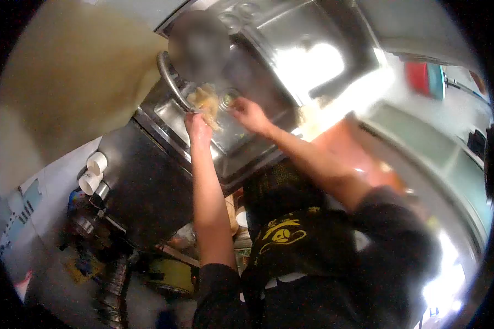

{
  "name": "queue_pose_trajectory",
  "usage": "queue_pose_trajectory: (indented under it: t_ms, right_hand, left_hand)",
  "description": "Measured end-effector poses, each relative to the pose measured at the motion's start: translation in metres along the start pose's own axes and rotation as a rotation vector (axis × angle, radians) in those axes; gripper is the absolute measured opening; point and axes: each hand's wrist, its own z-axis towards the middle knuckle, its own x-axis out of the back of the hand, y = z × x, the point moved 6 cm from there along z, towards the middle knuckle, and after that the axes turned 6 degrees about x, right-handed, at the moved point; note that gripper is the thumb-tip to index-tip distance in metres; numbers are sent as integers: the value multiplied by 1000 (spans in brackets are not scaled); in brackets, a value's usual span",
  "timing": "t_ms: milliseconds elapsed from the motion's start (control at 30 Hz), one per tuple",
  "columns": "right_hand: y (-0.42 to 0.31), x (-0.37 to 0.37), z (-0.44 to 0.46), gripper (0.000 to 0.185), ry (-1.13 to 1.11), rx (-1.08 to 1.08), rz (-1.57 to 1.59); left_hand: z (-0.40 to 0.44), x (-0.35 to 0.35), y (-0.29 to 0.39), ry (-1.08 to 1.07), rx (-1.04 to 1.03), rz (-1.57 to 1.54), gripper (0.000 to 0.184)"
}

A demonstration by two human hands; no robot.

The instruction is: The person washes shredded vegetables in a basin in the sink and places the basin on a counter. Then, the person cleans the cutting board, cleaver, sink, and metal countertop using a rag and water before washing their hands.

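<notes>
Over the steel sink (pixel 219 159), my left hand (pixel 198 127) is closed around a crumpled, wet-looking yellowish cloth (pixel 206 103). The cloth's upper part spreads above the fist, and one end hangs to the right of it. My right hand (pixel 250 115) is beside it, with its curled fingers at the rim of a small round metal cup (pixel 228 98). Something greenish shows inside the cup. Blur hides the exact grip of the fingertips. Just left of the cloth, a curved metal tap (pixel 172 82) reaches down into the sink.
A second steel basin (pixel 313 60) with a bright glare adjoins on the right. Small round dishes (pixel 239 16) stand at the back. White cups (pixel 93 172) lie at the left by a dark panel (pixel 142 175). A red container (pixel 417 78) is at far right.
</notes>
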Motion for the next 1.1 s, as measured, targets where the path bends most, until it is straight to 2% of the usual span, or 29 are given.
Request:
queue_pose_trajectory:
  t_ms: [67, 167, 200, 233, 300, 333, 400, 433, 467, 500, 567, 600, 633, 700, 800, 867, 900, 933, 1033, 1067, 1100]
  right_hand:
    - [10, 4, 13, 27, 74, 4, 65]
    - [-4, -2, 26, 27, 90, -50, 135]
    - [-10, -5, 30, 26, 66, -95, 176]
    - [-11, -6, 36, 24, 47, -139, 209]
    - [-11, -37, 36, 19, -22, -466, 816]
    - [-8, -51, 44, 19, -81, -466, 989]
    - [-5, -72, 54, 20, -221, -453, 1337]
    - [-3, -67, 54, 24, -206, -488, 1303]
    - [-1, -63, 55, 29, -195, -524, 1272]
    - [0, -63, 55, 35, -187, -561, 1246]
    - [30, -84, 71, 26, -247, -491, 1276]
    - [54, -94, 78, 28, -224, -523, 1224]
    - [60, -96, 78, 31, -203, -554, 1170]
    - [50, -99, 74, 33, -200, -502, 1325]
    - [19, -86, 64, 40, -202, -459, 1369]
    - [6, -81, 55, 44, -239, -474, 1354]
    - [2, -79, 51, 45, -274, -495, 1353]
    - [-2, -78, 48, 46, -306, -518, 1353]
    - [-19, -87, 43, 52, -338, -539, 1470]
    - [6, -104, 50, 50, -197, -527, 1304]
    - [-1, -94, 51, 47, -203, -391, 1012]
  left_hand:
    - [6, 1, 3, 15, -18, 52, 41]
    - [-15, -16, 26, 209, -153, 625, 36]
    - [-2, -8, 25, 130, -392, 1011, 31]
    - [-23, -33, 33, 183, -438, 1109, 28]
    - [-34, -54, 31, 203, -542, 1356, 16]
    - [-39, -63, 24, 193, -397, 1373, 20]
    - [-55, -81, 13, 76, -548, 1514, 20]
    - [-63, -85, 12, 27, -623, 1589, 20]
    - [-62, -78, 10, -16, -505, 1500, 16]
    - [-55, -64, 16, 36, -434, 1173, 15]
    - [-31, -34, 22, 130, -286, 520, 14]
    - [-24, -30, 32, 180, -229, 389, 16]
    - [-10, -25, 33, 122, -166, 310, 17]
    - [17, -20, 31, 1, -37, 143, 18]
    - [50, 9, 41, 236, -164, 336, 24]
    - [75, 52, 26, 227, -165, 335, 31]
    - [82, 63, 20, 220, -165, 334, 34]
    - [52, 46, 21, 318, -37, 513, 42]
    - [33, 39, -24, 73, 526, -43, 46]
    - [35, 41, -25, 3, 390, -75, 42]
    - [41, 45, -27, 57, 350, -97, 41]
